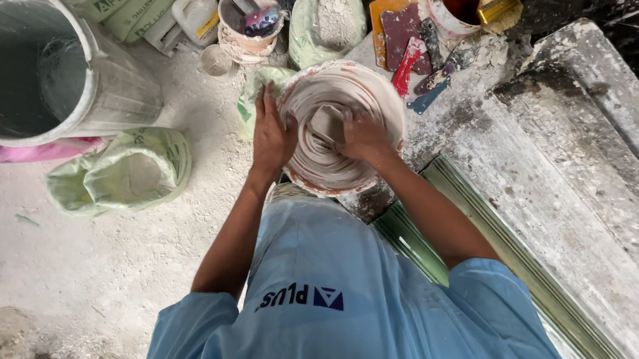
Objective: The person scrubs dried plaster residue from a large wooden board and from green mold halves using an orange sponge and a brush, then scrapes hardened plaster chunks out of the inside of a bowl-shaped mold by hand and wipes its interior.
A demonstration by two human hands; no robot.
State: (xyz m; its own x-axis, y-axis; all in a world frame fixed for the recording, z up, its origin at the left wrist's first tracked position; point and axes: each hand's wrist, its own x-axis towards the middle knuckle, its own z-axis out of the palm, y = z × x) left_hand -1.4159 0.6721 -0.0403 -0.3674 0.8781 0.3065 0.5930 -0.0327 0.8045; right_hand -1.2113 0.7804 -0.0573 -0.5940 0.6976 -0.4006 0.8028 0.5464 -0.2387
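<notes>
A round bowl (380,96) coated in pale wet plaster sits in front of me, its rim stained reddish. My left hand (273,131) grips the bowl's left rim, fingers pointing away from me. My right hand (363,135) is inside the bowl, closed on a flat scraper blade (327,121) pressed into the plaster paste. Swirl marks run around the inside of the bowl. I wear a light blue shirt.
A large grey bucket (119,84) lies tilted at the upper left. An open green sack (129,171) of white powder sits on the dusty floor. Several putty knives (411,58) and tubs (248,33) crowd the back. A plaster-crusted slab (549,175) and green moulding (475,229) run along the right.
</notes>
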